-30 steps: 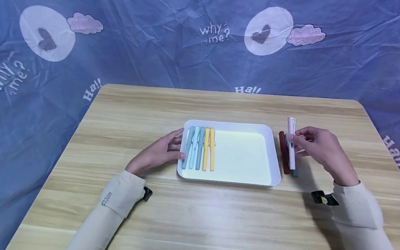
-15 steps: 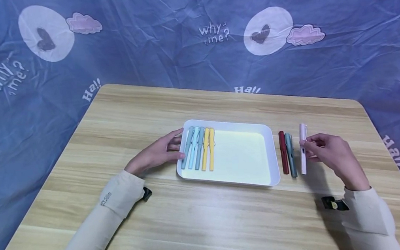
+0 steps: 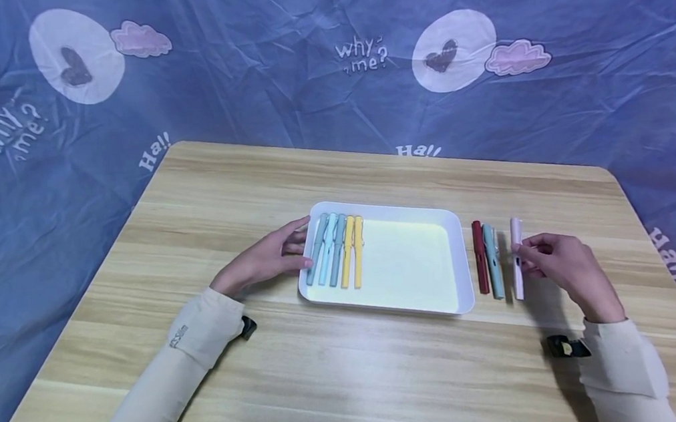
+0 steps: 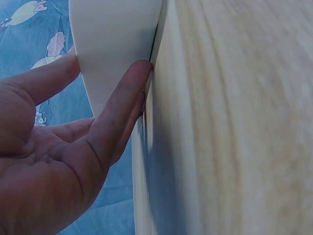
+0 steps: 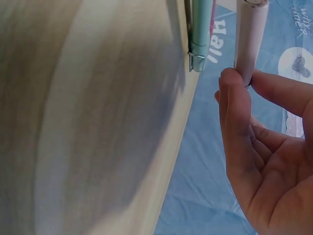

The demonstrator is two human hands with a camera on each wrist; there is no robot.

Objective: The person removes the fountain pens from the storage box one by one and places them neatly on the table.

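Pinched between thumb and fingertips, a pale pink capped pen (image 3: 518, 259) is in my right hand (image 3: 566, 271). The right wrist view shows this pen (image 5: 250, 41) raised off the table, its upper end cut by the frame. To its left a teal pen (image 3: 492, 261) and a dark red pen (image 3: 480, 259) lie side by side. My left hand (image 3: 263, 258) holds the left wall of a white tray (image 3: 408, 258); in the left wrist view the thumb goes behind the tray wall (image 4: 115, 39), fingers against its outside.
Along the tray's left side lie several pens in a row: grey-blue and light blue pens (image 3: 328, 248), then two yellow pens (image 3: 352, 253). The wooden table (image 3: 328, 373) ends at a blue printed cloth (image 3: 278, 75) behind. The tray's right wall stands close to the red pen.
The right hand, with the pink pen, has moved right and slightly toward the person, away from over the teal pen. The left hand and the tray have stayed put.
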